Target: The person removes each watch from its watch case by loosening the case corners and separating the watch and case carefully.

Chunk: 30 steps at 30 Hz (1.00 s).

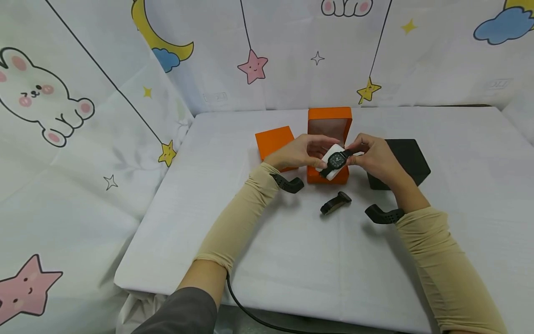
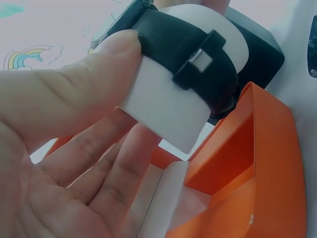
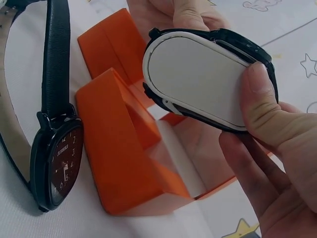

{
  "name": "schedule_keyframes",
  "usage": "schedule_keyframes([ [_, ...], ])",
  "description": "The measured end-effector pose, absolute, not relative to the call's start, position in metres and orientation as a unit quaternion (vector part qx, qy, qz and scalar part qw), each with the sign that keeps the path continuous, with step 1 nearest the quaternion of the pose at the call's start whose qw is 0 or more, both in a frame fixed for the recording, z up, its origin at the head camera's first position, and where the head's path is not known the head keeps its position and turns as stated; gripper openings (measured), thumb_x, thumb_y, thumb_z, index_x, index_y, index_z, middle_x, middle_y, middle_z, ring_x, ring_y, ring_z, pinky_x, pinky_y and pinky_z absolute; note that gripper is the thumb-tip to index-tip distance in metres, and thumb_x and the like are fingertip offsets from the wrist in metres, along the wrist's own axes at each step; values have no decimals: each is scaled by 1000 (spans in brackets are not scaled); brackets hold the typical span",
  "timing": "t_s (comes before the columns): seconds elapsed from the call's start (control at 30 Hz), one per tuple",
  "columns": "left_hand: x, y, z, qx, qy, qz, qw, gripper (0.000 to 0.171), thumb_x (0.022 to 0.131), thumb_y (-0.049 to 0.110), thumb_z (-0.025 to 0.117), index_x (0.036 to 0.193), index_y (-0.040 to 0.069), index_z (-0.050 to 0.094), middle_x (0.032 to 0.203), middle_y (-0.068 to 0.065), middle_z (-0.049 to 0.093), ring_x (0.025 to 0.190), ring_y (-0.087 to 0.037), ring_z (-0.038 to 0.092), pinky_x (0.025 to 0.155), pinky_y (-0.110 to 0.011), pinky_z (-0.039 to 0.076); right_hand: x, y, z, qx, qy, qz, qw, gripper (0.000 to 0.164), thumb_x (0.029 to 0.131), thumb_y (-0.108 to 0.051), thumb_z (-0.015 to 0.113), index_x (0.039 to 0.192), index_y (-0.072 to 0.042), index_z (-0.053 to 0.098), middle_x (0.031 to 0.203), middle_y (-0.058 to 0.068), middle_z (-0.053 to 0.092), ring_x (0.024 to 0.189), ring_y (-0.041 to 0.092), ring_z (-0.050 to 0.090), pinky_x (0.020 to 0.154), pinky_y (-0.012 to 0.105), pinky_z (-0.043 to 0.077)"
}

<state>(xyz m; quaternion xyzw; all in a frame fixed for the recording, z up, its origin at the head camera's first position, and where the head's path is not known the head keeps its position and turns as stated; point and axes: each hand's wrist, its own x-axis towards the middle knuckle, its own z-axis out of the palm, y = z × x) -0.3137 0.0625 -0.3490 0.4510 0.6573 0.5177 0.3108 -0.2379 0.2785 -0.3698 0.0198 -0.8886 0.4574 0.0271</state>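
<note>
A: Step?
B: My guess: settling the strap round the pillow. Left hand point(image 1: 298, 152) has fingers curled under, thumb on top, gripping the watch point(image 1: 336, 160) and its pillow point(image 3: 195, 77). Right hand point(image 1: 377, 157) pinches the other end between thumb and fingers, gap no wider than what it holds.
A: Watch is where?
B: Between both hands, wrapped round the pillow, held over the box point(image 1: 329, 112), whose lid is up.
A: Next move calls for?
B: I'd say a steady two-handed hold. If it's going down into the box, square the pillow up first; it's tilted.
A: Looks?
B: Black strap, black case, squarish dark dial with pale hands, facing the head camera. Buckle side glints in the left wrist view. Pillow's white, round-ended.
A: Rest?
B: Left, orange case point(image 1: 273, 140) on the table point(image 1: 292, 260). Middle, spare watch point(image 1: 335, 202) in front of the box. Right, black case point(image 1: 410, 160), partly behind the right hand.
</note>
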Motion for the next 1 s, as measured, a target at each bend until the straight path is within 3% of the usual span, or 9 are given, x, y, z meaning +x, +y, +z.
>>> schedule_keyframes([
  [0.4, -312, 63, -349, 458, 657, 515, 306, 63, 76, -2, 68, 132, -5, 39, 124, -15, 52, 103, -24, 56, 92, -33, 46, -237, 280, -371, 25, -894, 447, 25, 32, 71, -27, 75, 92, -8, 58, 104, 10, 63, 94, 16, 56, 70, 23, 44],
  [0.6, -317, 63, -356, 440, 662, 533, 291, 60, 79, 3, 66, 133, 2, 40, 124, -13, 53, 107, -20, 55, 93, -29, 44, -238, 285, -370, 30, -887, 460, -13, 44, 78, -38, 66, 115, -16, 54, 118, 5, 55, 109, 21, 54, 87, 37, 47],
  [0.77, -326, 63, -365, 410, 668, 576, 232, 60, 81, 9, 66, 135, 14, 41, 124, -7, 52, 108, -18, 53, 93, -26, 44, -237, 280, -365, 43, -877, 478, -24, 63, 81, -44, 61, 136, -31, 36, 133, 6, 44, 116, 25, 49, 93, 46, 43],
  [0.9, -328, 65, -365, 374, 674, 607, 196, 57, 79, 12, 68, 132, 18, 45, 119, -8, 54, 105, -20, 54, 91, -25, 45, -236, 274, -362, 37, -878, 477, -19, 67, 82, -45, 58, 139, -41, 24, 135, 5, 41, 118, 26, 48, 94, 46, 42],
  [1.0, -329, 65, -365, 340, 680, 624, 179, 53, 78, 16, 69, 127, 21, 49, 118, -6, 54, 102, -20, 55, 88, -24, 46, -235, 270, -359, 28, -883, 468, -7, 65, 83, -49, 55, 140, -37, 27, 137, 4, 41, 120, 28, 46, 95, 48, 41],
])
